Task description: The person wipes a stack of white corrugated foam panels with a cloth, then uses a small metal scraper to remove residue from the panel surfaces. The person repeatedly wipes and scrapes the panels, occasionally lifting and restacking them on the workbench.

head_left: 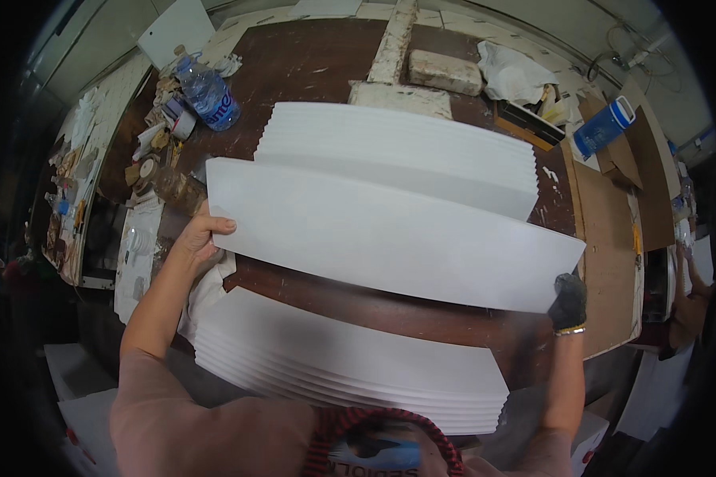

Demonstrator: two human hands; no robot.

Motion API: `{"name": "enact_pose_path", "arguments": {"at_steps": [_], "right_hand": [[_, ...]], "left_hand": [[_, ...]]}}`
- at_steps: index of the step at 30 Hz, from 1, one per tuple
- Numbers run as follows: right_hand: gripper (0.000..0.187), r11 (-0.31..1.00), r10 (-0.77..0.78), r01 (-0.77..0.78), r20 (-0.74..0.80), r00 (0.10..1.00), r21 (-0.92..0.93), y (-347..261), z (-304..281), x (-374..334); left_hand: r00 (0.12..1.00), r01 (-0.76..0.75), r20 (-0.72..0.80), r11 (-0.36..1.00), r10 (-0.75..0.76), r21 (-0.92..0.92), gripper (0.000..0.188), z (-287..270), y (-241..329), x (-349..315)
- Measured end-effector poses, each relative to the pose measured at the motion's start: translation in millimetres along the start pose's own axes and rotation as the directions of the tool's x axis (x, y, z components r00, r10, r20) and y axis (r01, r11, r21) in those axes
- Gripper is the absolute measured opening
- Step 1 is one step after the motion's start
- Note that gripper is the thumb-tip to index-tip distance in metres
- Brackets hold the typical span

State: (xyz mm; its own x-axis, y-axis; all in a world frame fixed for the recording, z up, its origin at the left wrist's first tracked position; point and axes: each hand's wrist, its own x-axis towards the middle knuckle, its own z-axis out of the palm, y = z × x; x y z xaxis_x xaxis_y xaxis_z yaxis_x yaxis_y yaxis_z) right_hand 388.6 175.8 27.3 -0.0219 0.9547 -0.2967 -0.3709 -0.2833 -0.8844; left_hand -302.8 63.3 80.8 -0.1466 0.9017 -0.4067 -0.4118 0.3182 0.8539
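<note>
A long white board (390,232) spans the gap between my hands, held tilted above the brown tabletop. My bare left hand (204,235) grips its left end, thumb on the upper face. At the right end, my right hand (569,304) wears a dark glove and is closed on the board's lower corner; its fingertips are partly hidden. Behind the held board lies a stack of similar white boards (398,131), partly covered by it. Closer to my body, a second white stack (334,346) sits at the table's near edge.
A blue-labelled plastic bottle (208,95) and a brownish jar (175,187) stand at the left. Far back lie a stained block (445,71) and a white plastic bag (515,73). A blue tumbler (603,129) leans at the right near cardboard (608,254). Another person's arm (692,278) shows far right.
</note>
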Motion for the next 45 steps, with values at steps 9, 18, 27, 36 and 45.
{"name": "enact_pose_path", "arguments": {"at_steps": [9, 18, 27, 36, 45], "right_hand": [[0.109, 0.91, -0.382, 0.412, 0.285, 0.879, -0.053, 34.2, 32.5, 61.2], [0.13, 0.785, -0.352, 0.496, 0.392, 0.85, -0.371, 30.9, 51.1, 50.2], [0.061, 0.674, 0.205, -0.136, 0.007, 0.979, -0.726, 20.4, 19.5, -24.3], [0.044, 0.348, 0.613, 0.163, 0.355, 0.706, -0.923, 63.3, -8.4, -156.8], [0.048, 0.715, 0.444, -0.361, -0.009, 0.896, -0.598, 36.1, 32.4, -184.8]], "left_hand": [[0.974, -0.21, 0.102, 0.974, 0.201, 0.088, 0.115, -11.7, -17.5, 39.4], [0.963, -0.243, 0.154, 0.959, 0.22, 0.148, 0.122, -7.8, -31.0, 13.9], [0.977, 0.058, -0.179, 0.667, 0.114, 0.742, 0.039, -45.8, -24.5, -48.5], [0.696, 0.717, -0.346, 0.589, -0.629, 0.373, 0.046, -65.7, -63.7, -119.7], [0.893, 0.449, -0.18, 0.779, -0.413, 0.437, 0.038, -51.2, -39.9, -149.9]]}}
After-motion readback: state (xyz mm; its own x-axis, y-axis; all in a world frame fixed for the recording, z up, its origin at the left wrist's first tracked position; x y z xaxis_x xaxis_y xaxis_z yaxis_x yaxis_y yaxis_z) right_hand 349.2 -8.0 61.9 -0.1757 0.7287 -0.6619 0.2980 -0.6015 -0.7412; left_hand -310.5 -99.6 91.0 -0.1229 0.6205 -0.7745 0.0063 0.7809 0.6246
